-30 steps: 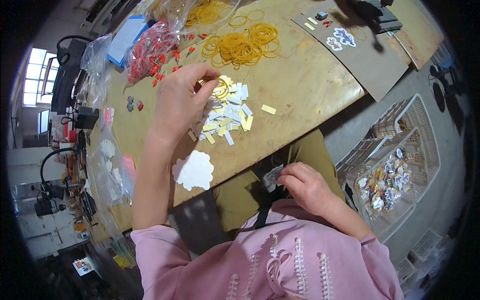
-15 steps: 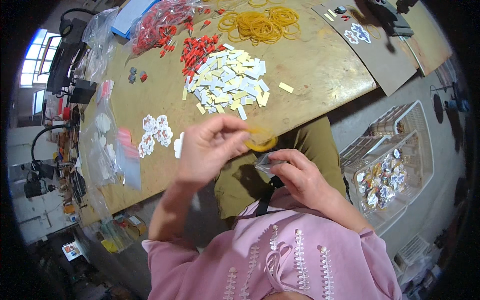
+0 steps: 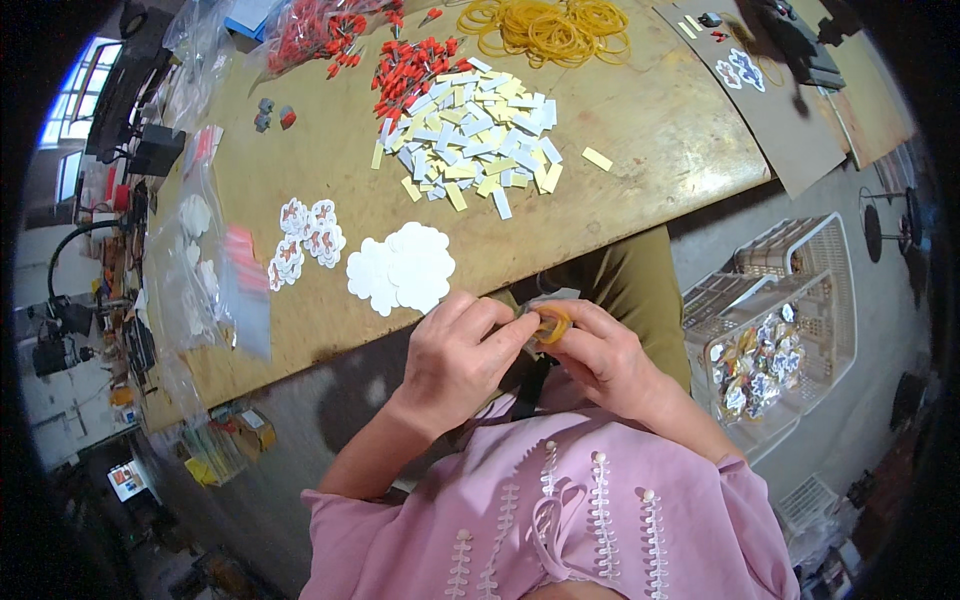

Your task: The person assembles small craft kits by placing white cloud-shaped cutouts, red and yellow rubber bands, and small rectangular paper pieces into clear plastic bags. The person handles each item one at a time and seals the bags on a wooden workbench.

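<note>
Above my lap, just off the table's front edge, my two hands meet at the fingertips. My left hand [image 3: 462, 347] is closed in a pinch on a yellow rubber band [image 3: 558, 325], whose loop shows between the hands. My right hand [image 3: 598, 346] is closed round a small clear plastic bag, mostly hidden by the fingers. Whether the band lies inside the bag or against it, I cannot tell. Beside my left hand, on the table, lie white scalloped cards [image 3: 418, 268]. Farther left is a cluster of printed cut-out cards [image 3: 322, 236].
On the table [image 3: 660, 150] are white and yellow strips [image 3: 480, 140], red-capped small parts [image 3: 405, 75] and a heap of rubber bands [image 3: 545, 28]. Plastic bags [image 3: 195, 270] line the left edge. On the floor at right stands a white basket [image 3: 835, 320] of filled packets.
My left hand has brought the rubber band down and right to the bag in my right hand. The white scalloped cards, mostly covered before, now show on the table.
</note>
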The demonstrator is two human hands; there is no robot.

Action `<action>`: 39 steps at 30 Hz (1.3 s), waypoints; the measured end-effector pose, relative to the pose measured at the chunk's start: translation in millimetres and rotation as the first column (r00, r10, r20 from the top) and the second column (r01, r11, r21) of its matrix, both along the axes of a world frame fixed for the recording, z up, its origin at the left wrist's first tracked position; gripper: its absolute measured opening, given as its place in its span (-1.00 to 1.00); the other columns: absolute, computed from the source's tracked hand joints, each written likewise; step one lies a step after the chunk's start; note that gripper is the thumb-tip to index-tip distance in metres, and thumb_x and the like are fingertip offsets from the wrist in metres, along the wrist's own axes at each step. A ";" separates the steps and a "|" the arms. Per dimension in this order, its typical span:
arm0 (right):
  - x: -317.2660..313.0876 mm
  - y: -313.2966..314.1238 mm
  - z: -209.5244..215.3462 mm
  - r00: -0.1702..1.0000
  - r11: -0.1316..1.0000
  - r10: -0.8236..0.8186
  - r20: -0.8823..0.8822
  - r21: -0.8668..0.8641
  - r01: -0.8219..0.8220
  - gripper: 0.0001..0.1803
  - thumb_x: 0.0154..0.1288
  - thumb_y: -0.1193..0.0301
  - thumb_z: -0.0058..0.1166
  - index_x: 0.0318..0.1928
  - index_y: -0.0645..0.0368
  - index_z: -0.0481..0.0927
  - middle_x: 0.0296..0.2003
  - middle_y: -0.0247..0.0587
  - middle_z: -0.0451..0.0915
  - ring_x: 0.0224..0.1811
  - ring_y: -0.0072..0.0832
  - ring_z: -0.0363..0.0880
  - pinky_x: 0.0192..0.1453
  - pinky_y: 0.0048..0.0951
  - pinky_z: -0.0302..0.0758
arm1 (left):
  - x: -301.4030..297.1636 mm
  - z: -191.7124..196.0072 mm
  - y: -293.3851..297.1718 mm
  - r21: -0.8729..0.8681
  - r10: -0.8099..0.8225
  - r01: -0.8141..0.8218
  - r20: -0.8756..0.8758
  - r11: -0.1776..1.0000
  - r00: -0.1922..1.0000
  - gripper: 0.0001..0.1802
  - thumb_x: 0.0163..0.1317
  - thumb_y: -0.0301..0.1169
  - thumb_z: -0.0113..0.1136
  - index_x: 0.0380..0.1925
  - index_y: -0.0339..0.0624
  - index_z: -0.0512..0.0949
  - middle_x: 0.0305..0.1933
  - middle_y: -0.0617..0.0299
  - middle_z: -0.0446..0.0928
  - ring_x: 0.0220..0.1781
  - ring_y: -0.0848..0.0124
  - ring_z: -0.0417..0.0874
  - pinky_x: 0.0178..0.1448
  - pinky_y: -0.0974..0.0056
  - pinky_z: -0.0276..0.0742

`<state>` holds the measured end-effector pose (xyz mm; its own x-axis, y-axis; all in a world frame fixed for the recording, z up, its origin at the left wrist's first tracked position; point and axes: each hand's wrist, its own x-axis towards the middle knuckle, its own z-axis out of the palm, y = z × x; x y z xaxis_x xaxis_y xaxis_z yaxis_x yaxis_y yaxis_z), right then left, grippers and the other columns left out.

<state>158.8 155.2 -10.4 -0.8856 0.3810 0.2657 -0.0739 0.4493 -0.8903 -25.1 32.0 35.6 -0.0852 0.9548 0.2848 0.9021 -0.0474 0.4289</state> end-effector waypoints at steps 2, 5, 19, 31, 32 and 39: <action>0.4 1.9 2.0 1.000 1.000 0.003 -0.002 -0.013 -0.003 -0.75 0.27 0.69 0.23 -0.04 0.30 0.63 0.16 0.15 0.57 0.16 0.05 0.63 0.19 -0.18 0.62 | -3.7 -2.4 -3.3 -0.032 -0.045 0.046 0.038 0.998 0.998 -0.69 0.08 -0.50 0.44 -0.12 -0.05 0.77 -0.31 0.33 0.61 -0.28 0.29 0.64 -0.24 0.20 0.61; -2.0 1.7 -3.5 0.999 0.999 0.023 -0.034 -0.033 -0.024 -0.75 0.27 0.69 0.24 -0.04 0.30 0.62 0.17 0.14 0.57 0.16 0.04 0.63 0.19 -0.19 0.62 | -7.0 -1.6 -5.4 -0.132 -0.085 0.104 0.147 0.986 0.985 -0.76 0.13 -0.43 0.44 -0.16 -0.09 0.75 -0.40 0.26 0.62 -0.36 0.25 0.68 -0.31 0.17 0.60; -5.4 -3.2 -3.4 0.995 0.993 0.098 -0.014 0.068 -0.097 -0.65 0.07 0.67 0.24 -0.06 0.35 0.63 0.14 0.14 0.59 0.14 0.05 0.64 0.19 -0.15 0.63 | -21.4 10.7 3.3 -0.531 -0.175 0.239 0.169 0.813 0.970 -0.68 0.26 -0.11 0.37 -0.20 -0.12 0.69 -0.47 0.09 0.70 -0.43 0.13 0.77 -0.38 0.09 0.63; -4.8 3.1 -0.8 0.993 0.990 0.110 0.038 0.087 -0.113 -0.63 0.00 0.66 0.27 -0.10 0.34 0.58 0.12 0.08 0.58 0.14 0.03 0.63 0.20 -0.16 0.63 | -17.9 -3.6 -5.2 -0.243 -0.053 0.130 0.300 0.961 0.953 -0.64 0.11 -0.37 0.54 -0.07 -0.09 0.70 -0.50 0.16 0.64 -0.52 0.26 0.70 -0.41 0.22 0.58; -3.6 4.8 0.1 0.995 0.991 0.096 0.040 0.091 -0.100 -0.64 0.01 0.67 0.27 -0.10 0.34 0.58 0.11 0.07 0.59 0.13 0.03 0.63 0.19 -0.16 0.63 | -18.0 4.8 -3.0 -0.281 -0.028 0.132 0.346 0.951 0.938 -0.68 0.13 -0.34 0.52 -0.11 -0.09 0.68 -0.47 0.16 0.65 -0.49 0.23 0.72 -0.40 0.19 0.59; -9.7 3.9 1.4 0.993 0.990 0.117 -0.007 0.079 -0.116 -0.73 0.14 0.68 0.25 -0.11 0.31 0.59 0.05 0.03 0.62 0.08 -0.02 0.66 0.13 -0.17 0.64 | -9.0 -29.1 -11.4 -0.353 -0.139 0.179 0.137 0.918 0.981 -0.59 0.09 -0.37 0.55 -0.01 -0.04 0.71 -0.52 0.19 0.62 -0.54 0.27 0.68 -0.41 0.25 0.57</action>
<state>149.1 159.1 -9.0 -0.9193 0.2528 0.3015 -0.1404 0.5050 -0.8516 -34.1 20.6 6.4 0.0655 0.9942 -0.0856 0.8431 -0.0093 0.5376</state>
